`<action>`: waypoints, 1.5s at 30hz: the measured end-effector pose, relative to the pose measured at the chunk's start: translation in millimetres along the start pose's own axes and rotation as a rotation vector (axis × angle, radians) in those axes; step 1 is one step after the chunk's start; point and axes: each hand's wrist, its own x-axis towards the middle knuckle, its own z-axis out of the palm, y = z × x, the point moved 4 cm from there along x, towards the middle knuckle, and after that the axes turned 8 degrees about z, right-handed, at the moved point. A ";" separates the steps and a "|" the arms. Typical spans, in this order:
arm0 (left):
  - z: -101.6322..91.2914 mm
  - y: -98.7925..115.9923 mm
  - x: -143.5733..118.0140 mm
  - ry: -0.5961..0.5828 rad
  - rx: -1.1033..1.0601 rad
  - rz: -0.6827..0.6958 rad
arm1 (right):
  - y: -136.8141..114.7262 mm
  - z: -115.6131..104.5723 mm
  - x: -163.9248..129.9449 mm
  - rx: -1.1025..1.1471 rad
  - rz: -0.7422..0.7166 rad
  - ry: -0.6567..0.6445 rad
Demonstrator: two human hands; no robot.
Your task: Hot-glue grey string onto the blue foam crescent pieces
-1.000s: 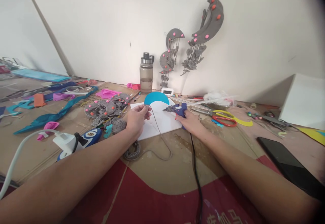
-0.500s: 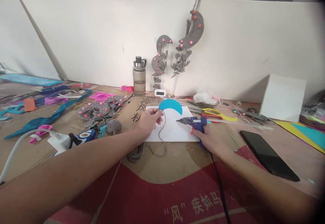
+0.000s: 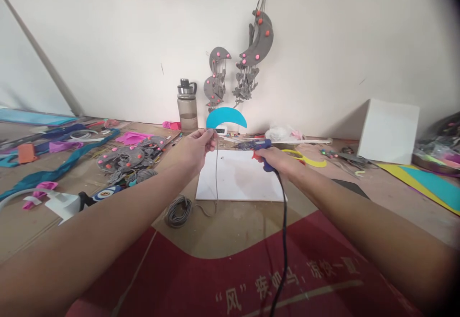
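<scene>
My left hand (image 3: 197, 148) pinches the left tip of a blue crescent cut-out (image 3: 226, 116) and holds it up above the table. A thin grey cord (image 3: 216, 173) hangs from that pinch down to a coil of cord (image 3: 178, 210) on the table. In my right hand (image 3: 276, 158) is a blue glue gun (image 3: 257, 145), lifted off the table with its nozzle pointing left toward the crescent. Its black cable (image 3: 283, 230) runs down toward me. Below both hands lies a white board (image 3: 239, 182).
Grey moon-shaped hangings (image 3: 251, 48) hang on the white wall, with a water bottle (image 3: 187, 106) below them. Left are grey felt pieces (image 3: 125, 156), teal strips (image 3: 53, 168) and a white plug (image 3: 61, 204). Right are yellow-handled scissors (image 3: 305, 156), a white box (image 3: 390, 130) and coloured sheets (image 3: 427, 185).
Both hands rose off the white board. The crescent was lifted up with the cord now hanging straight, and the glue gun came up level with it. The camera view shifted right.
</scene>
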 end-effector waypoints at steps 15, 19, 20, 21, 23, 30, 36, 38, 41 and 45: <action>-25.3 -37.4 -25.7 0.071 0.120 -0.059 | -39.0 21.0 -33.5 -0.295 -0.361 0.199; -12.9 -32.6 -35.2 0.028 0.208 -0.015 | -45.7 50.7 -47.2 0.264 -0.357 0.003; -10.4 -31.9 -37.7 0.011 0.238 0.000 | -43.0 58.4 -48.5 0.350 -0.337 -0.039; -8.4 -31.2 -40.0 -0.004 0.267 0.012 | -39.8 65.2 -49.3 0.419 -0.314 -0.084; -5.3 -29.8 -43.8 -0.023 0.316 0.025 | -34.2 74.2 -50.9 0.531 -0.268 -0.168; -1.6 -25.1 -49.4 -0.027 0.365 0.039 | -35.0 72.5 -56.5 0.590 -0.129 -0.265; -1.9 -29.6 -50.1 -0.070 0.316 -0.012 | -30.3 67.0 -52.5 0.569 -0.212 -0.136; -1.3 -31.3 -50.6 -0.065 0.274 -0.045 | -26.5 66.6 -51.5 0.600 -0.215 -0.081; 1.3 -31.7 -52.3 -0.078 0.209 -0.059 | -22.9 67.7 -50.9 0.634 -0.193 -0.040; 6.2 -29.4 -55.9 -0.112 0.153 -0.071 | -22.0 68.1 -49.1 0.695 -0.205 -0.003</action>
